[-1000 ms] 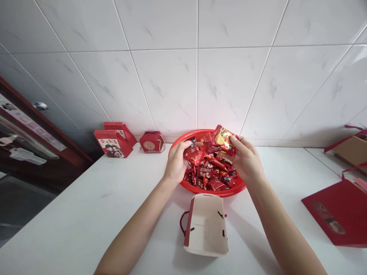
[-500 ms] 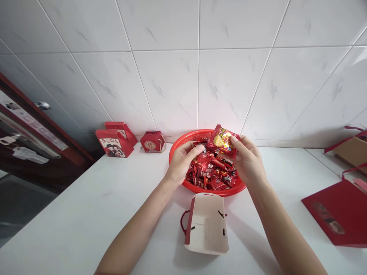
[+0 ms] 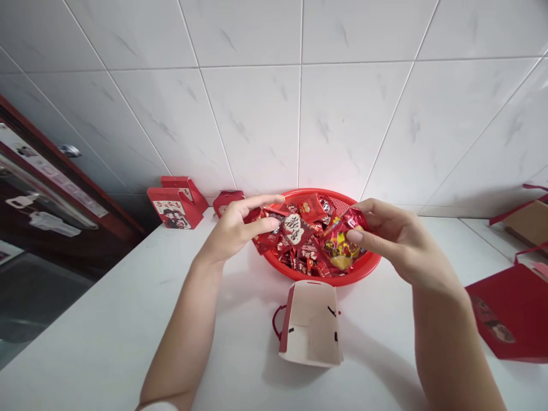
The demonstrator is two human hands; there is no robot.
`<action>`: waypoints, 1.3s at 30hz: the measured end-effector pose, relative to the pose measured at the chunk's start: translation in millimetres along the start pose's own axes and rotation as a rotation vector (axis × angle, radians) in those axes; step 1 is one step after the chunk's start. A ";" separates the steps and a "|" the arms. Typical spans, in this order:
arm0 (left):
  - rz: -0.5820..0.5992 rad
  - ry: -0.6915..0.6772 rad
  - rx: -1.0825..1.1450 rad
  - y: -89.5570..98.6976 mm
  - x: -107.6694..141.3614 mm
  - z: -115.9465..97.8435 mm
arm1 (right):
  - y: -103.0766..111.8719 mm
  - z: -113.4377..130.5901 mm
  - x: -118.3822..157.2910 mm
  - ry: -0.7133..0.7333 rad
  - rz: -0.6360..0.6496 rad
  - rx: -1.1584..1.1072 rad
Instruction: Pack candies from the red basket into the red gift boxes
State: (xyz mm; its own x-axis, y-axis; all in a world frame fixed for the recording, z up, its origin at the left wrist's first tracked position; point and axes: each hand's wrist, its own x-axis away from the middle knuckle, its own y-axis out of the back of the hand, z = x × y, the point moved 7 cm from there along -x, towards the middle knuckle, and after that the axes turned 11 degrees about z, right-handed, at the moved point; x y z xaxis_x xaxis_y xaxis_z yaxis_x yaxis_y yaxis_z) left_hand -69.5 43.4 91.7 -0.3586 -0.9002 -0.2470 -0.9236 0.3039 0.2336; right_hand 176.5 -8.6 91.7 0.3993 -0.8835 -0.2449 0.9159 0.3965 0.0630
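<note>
My left hand (image 3: 233, 231) pinches red wrapped candies (image 3: 294, 229) over the left rim of a red plastic basket (image 3: 363, 273). One of them is dark red with a pale printed patch. On the other side, my right hand (image 3: 396, 242) grips a shiny red and yellow snack packet (image 3: 340, 242), its thumb across the front and the other fingers partly hidden behind. More red wrapped candies (image 3: 310, 251) fill the basket below both hands. In front of it stands an open-topped gift box (image 3: 310, 325), pale inside, with red cord handles.
Red printed cartons (image 3: 175, 211) and a small red box (image 3: 223, 201), partly behind my left hand, stand by the tiled wall. At the right are a red gift box (image 3: 514, 314) and an open carton (image 3: 528, 222). A dark red door (image 3: 25, 188) is at far left.
My left hand has come out of the basket to the left, lifting wrapped candies. My right hand has moved right and lower with the snack packet, which now tilts downward.
</note>
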 end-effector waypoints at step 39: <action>1.446 -0.305 -0.359 -108.6 114.2 -17.3 | -117.3 -43.6 34.8 -0.175 0.819 1.073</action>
State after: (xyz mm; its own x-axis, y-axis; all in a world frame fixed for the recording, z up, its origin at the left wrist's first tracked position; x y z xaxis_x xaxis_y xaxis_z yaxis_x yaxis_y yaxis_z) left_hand -7.8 -97.8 54.4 -0.9539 0.2053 0.2188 0.2990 0.7113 0.6361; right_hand 81.1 -75.0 33.7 0.7659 -0.5419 0.3461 -0.0353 0.5020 0.8642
